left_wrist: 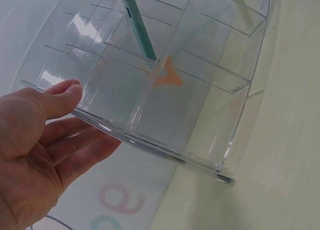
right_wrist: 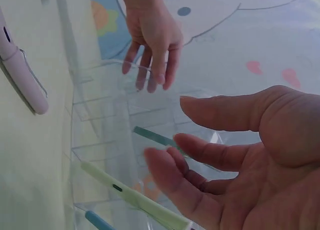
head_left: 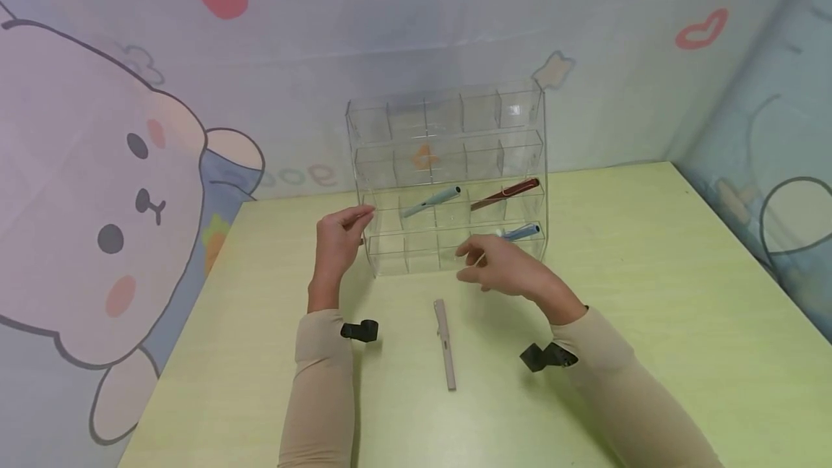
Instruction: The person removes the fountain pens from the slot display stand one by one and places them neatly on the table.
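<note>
A clear tiered pen rack (head_left: 448, 219) with small compartments stands on the table. My left hand (head_left: 338, 240) is at its left side; in the left wrist view, thumb and fingers (left_wrist: 82, 145) pinch the side panel's edge. In front of the bottom tier, my right hand (head_left: 500, 264) has loosely bent fingers and nothing between them. Beside that hand, a light green pen (right_wrist: 135, 197) leans in the rack, mostly hidden in the head view. Also in the rack are a teal pen (head_left: 432, 201), a dark red pen (head_left: 505, 193) and a blue pen (head_left: 522, 232).
On the table in front of the rack lies a pale pinkish pen (head_left: 445, 345), between my forearms. A cartoon-printed cloth (head_left: 416, 35) hangs behind the table (head_left: 650, 323). The rack's upper two tiers (head_left: 448, 121) show no pens.
</note>
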Demonstrator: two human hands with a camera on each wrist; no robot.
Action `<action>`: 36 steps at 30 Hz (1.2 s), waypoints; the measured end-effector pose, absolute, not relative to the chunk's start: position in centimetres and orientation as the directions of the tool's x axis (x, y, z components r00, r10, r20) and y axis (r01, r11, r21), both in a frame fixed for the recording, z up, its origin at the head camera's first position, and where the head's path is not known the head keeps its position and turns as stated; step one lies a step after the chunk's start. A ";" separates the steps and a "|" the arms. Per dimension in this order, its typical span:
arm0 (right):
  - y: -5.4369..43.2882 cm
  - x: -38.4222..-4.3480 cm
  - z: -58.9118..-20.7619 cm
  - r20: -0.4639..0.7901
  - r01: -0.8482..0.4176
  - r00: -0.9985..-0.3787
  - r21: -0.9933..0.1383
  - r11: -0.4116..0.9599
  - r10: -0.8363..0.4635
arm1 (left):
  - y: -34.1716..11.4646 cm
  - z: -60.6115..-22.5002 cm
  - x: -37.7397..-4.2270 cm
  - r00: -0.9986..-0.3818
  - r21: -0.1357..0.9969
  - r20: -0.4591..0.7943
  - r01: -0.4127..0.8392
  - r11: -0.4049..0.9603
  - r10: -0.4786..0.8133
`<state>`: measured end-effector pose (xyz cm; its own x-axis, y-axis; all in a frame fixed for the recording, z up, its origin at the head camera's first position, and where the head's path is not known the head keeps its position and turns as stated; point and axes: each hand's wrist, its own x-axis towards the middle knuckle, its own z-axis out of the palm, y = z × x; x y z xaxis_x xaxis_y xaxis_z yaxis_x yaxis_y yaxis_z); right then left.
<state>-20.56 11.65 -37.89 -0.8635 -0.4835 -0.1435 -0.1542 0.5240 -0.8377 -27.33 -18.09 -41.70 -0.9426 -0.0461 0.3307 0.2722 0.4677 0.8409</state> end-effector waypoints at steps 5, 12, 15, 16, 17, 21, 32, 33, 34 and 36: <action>12.6 -20.8 -36.9 -0.076 -0.177 -0.900 -0.837 0.519 -0.429 | -18.1 -41.8 -27.3 -0.944 0.846 0.327 0.270 0.461 -0.047; 13.9 -21.1 -35.8 -0.023 -0.157 -0.946 -0.839 0.521 -0.322 | -18.2 -41.7 -27.3 -0.945 0.846 0.325 0.269 0.461 -0.046; 14.3 -21.1 -35.5 0.003 -0.159 -0.958 -0.839 0.520 -0.288 | -18.2 -41.7 -27.2 -0.946 0.849 0.321 0.264 0.458 -0.050; 14.4 -21.2 -35.5 0.009 -0.160 -0.960 -0.839 0.520 -0.280 | -18.2 -41.6 -27.2 -0.946 0.850 0.321 0.264 0.456 -0.050; 14.5 -21.2 -35.4 0.016 -0.161 -0.962 -0.839 0.520 -0.272 | -18.2 -41.6 -27.1 -0.946 0.850 0.320 0.263 0.456 -0.051; 15.0 -21.2 -35.2 0.043 -0.163 -0.973 -0.825 0.541 -0.226 | -18.1 -41.5 -27.1 -0.949 0.855 0.313 0.261 0.449 -0.045; 16.1 -21.7 -35.5 0.138 -0.176 -0.984 -0.800 0.574 -0.110 | -18.1 -41.8 -27.4 -0.949 0.846 0.312 0.259 0.466 -0.039; 16.2 -21.8 -35.6 0.156 -0.181 -0.983 -0.802 0.569 -0.093 | -18.1 -41.8 -27.4 -0.948 0.845 0.315 0.261 0.468 -0.040; 16.4 -21.9 -35.6 0.177 -0.189 -0.981 -0.804 0.563 -0.075 | -18.1 -41.8 -27.4 -0.947 0.842 0.319 0.263 0.471 -0.041; 16.6 -22.2 -35.8 0.227 -0.210 -0.973 -0.806 0.553 -0.039 | -18.1 -41.9 -27.4 -0.944 0.839 0.327 0.269 0.473 -0.043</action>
<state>-22.15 16.65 -35.83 -0.9730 -0.0390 0.2274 -0.2105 0.5534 -0.8058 -27.40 -18.10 -41.85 -0.9441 -0.0429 0.3268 0.2689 0.4731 0.8390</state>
